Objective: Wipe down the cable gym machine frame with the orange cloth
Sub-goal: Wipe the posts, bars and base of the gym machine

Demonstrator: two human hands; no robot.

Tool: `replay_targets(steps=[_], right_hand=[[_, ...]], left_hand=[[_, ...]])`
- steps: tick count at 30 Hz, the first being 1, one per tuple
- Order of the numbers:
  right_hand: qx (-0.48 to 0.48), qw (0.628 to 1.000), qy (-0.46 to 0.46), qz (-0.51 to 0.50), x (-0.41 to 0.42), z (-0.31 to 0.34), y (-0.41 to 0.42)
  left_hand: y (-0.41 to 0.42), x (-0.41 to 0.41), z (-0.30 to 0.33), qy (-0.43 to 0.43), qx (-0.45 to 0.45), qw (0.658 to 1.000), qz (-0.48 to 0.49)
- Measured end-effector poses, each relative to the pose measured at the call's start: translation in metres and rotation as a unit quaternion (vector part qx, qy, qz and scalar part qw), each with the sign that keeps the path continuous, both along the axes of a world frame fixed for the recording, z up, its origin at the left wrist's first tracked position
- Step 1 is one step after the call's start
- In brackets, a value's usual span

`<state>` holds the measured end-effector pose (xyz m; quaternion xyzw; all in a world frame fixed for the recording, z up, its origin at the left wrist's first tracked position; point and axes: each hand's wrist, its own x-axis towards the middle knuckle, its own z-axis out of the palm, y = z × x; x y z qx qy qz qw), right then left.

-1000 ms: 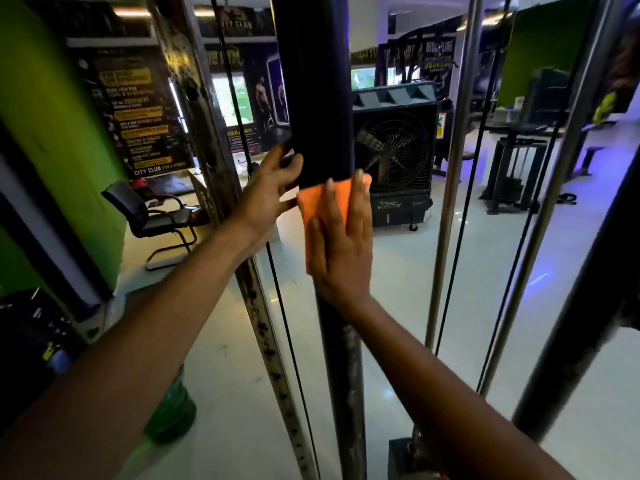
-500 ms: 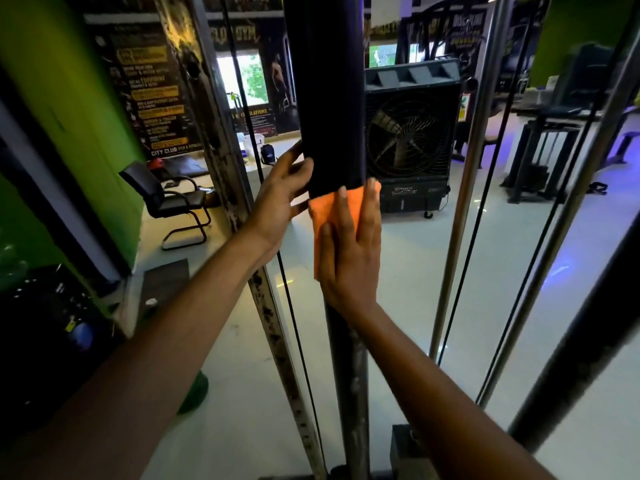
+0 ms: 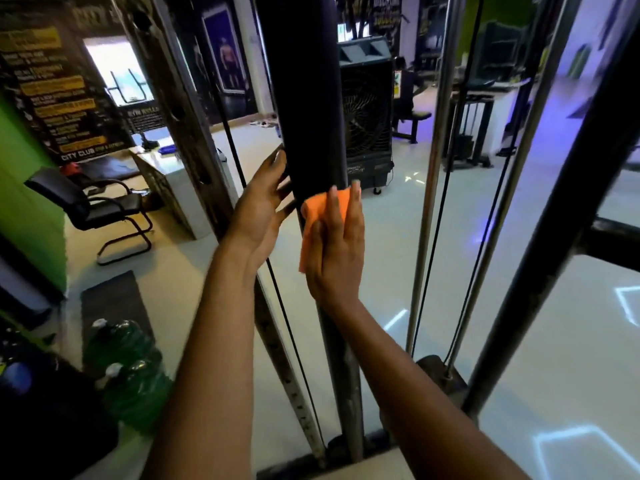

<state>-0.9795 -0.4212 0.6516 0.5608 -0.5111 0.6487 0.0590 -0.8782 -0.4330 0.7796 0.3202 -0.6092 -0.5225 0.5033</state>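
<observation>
- The pale, glossy gym floor (image 3: 398, 244) spreads across the room and reflects bluish light on the right.
- The cable gym machine frame, a wide black upright post (image 3: 304, 98) that narrows to a worn metal column (image 3: 341, 368) lower down, stands in the centre of the view, with a scuffed, hole-punched steel upright (image 3: 180, 109) to its left and thin chrome guide rods (image 3: 431, 188) to its right.
- A black box-shaped floor fan (image 3: 367, 112) stands on the floor behind the post.
- A black cantilever office chair (image 3: 100, 209) sits at the left, near the green wall (image 3: 24, 188).
- Green water bottles (image 3: 128, 368) stand on the floor at the lower left.
- The right hand (image 3: 334, 251) lies flat with straight fingers, pressing the orange cloth against the front of the post just below the edge of the wide black section.
- The left hand (image 3: 261, 209) rests on the left side of the post with fingers extended and loosely spread, holding nothing.
- The small folded orange cloth (image 3: 311, 216) is trapped between the right palm and the post; its top edge touches the bottom of the wide black section and its left edge shows beside the hand.
- A thin black cable (image 3: 280, 306) runs down past the left wrist.
</observation>
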Motion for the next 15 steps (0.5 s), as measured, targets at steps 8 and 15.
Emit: replay_targets(steps=[8, 15], right_hand=[[0.078, 0.996, 0.028, -0.035, 0.010, -0.089, 0.018], [0.050, 0.998, 0.021, -0.039, 0.007, -0.051, 0.012]], left_hand=[[-0.006, 0.002, -0.044, 0.001, 0.017, 1.000, -0.001], [-0.007, 0.005, -0.072, 0.006, 0.022, 1.000, -0.013]])
